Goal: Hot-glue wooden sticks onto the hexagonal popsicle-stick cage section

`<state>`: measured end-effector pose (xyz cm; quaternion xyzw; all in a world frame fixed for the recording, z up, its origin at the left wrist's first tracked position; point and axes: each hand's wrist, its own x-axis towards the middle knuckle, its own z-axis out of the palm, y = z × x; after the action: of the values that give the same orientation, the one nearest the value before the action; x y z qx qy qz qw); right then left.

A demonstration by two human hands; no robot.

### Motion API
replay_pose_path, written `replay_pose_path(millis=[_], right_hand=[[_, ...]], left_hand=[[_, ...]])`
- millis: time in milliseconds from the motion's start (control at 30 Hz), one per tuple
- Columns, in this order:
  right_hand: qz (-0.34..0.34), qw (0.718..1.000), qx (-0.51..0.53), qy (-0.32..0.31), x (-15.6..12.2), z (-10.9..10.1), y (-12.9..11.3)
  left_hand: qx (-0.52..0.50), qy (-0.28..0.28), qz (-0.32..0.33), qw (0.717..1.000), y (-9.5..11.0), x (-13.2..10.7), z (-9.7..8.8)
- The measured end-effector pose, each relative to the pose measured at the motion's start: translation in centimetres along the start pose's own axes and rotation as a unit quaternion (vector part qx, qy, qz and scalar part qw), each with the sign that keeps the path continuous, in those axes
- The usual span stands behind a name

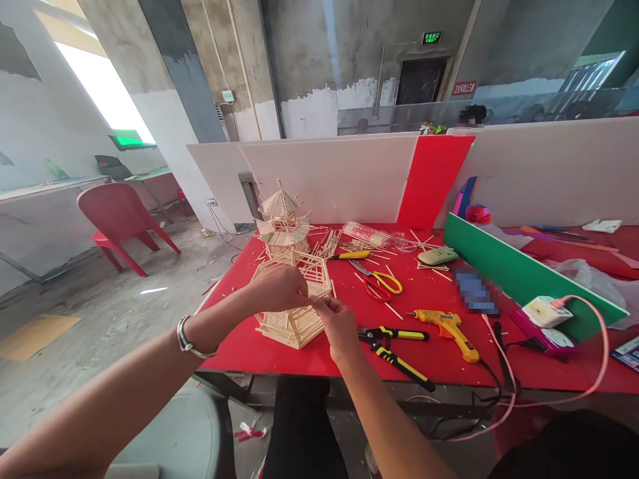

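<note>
My left hand (279,287) is curled into a loose fist with its fingertips pinched just above a wooden stick model base (295,318) on the red table (439,352). My right hand (338,322) meets it from the right, fingers also pinched; both seem to grip a thin stick too small to make out. A bracelet sits on my left wrist. Behind the base stands a tiered stick pagoda (282,219). Both hands hover over the base's open frame top.
To the right of my hands lie black-and-yellow pliers (397,349), a yellow glue gun (449,327), yellow-handled scissors (379,281), a utility knife (349,255) and scattered sticks. A green board (519,274), power strip (546,311) and cables are at right. A red chair (120,216) stands at left.
</note>
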<state>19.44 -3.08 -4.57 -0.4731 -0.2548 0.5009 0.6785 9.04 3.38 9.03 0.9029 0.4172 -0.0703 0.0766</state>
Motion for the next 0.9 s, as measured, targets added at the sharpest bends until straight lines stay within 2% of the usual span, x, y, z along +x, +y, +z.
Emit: replay_pose_path(millis=[267, 567, 900], right_hand=[[0.011, 1.000, -0.010, -0.004, -0.11, -0.18, -0.47], [0.018, 1.000, -0.011, -0.004, -0.28, -0.14, -0.80], [0.015, 1.000, -0.013, -0.004, -0.39, -0.16, -0.87]], left_hand=[[-0.020, 0.031, 0.017, 0.999, -0.12, 0.15, -0.08], [-0.025, 0.004, 0.012, 1.000, -0.26, 0.22, 0.11], [-0.010, -0.001, 0.016, 1.000, -0.24, 0.20, 0.01]])
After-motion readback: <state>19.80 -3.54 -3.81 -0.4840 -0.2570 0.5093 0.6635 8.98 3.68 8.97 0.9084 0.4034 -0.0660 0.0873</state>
